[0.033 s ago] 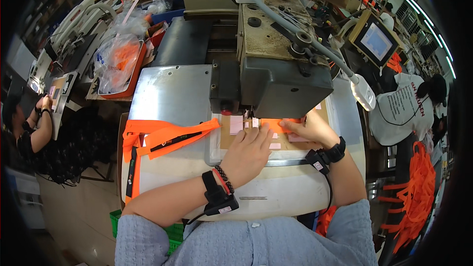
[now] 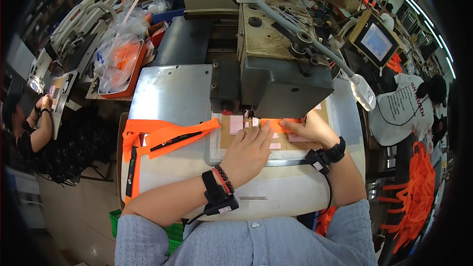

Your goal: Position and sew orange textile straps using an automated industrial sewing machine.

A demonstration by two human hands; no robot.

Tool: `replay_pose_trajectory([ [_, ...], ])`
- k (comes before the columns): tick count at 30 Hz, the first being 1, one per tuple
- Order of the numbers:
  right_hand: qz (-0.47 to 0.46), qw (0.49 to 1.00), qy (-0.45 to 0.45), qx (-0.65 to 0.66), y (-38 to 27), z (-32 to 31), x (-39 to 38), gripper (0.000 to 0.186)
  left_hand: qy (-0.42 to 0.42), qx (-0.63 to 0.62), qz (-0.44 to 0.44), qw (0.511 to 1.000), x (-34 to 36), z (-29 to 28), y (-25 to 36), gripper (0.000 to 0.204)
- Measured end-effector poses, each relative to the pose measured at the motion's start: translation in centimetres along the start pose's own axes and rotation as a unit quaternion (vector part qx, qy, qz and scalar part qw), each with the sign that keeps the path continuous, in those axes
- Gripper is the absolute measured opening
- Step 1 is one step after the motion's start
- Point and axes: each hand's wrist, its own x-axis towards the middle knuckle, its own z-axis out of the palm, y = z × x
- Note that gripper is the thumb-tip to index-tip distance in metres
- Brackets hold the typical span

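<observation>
Under the sewing machine's head (image 2: 286, 83), an orange fabric strip (image 2: 272, 125) lies on a brown template (image 2: 226, 140) with pale pink patches. My left hand (image 2: 249, 155) rests flat on the template, fingers stretched out, fingertips at the strip's left end. From the right, my right hand (image 2: 315, 128) has its thumb on the strip; its other fingers are partly hidden beneath the machine head. Left of the template lie folded orange straps (image 2: 170, 135) with a black printed band, hanging over the table's front edge.
A metal plate (image 2: 167, 93) covers the left of the worktable. A lamp on a flexible neck (image 2: 363, 93) hangs at right, below a control screen (image 2: 377, 42). An orange tray (image 2: 140, 71) holds bagged orange pieces. Orange straps (image 2: 416, 192) are heaped at right. Co-workers sit on both sides.
</observation>
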Motion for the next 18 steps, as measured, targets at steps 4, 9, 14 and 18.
replay_pose_trajectory([
  [4,0.008,1.000,0.004,0.007,-0.4,0.1,-0.1,0.018,-0.013,-0.023,0.011,1.000,0.0,-0.2,-0.1,0.057],
  [9,0.006,1.000,-0.007,-0.006,-1.2,0.0,-0.1,0.019,-0.018,-0.031,-0.024,0.999,0.0,0.0,0.0,0.058],
  [14,-0.033,0.999,-0.009,-0.026,-0.8,0.1,0.3,0.019,-0.015,-0.007,-0.036,0.999,-0.3,0.3,0.0,0.059],
  [18,0.007,0.999,-0.005,-0.044,-1.7,0.0,0.0,0.019,-0.014,-0.008,-0.036,0.999,-0.1,0.2,0.0,0.059],
])
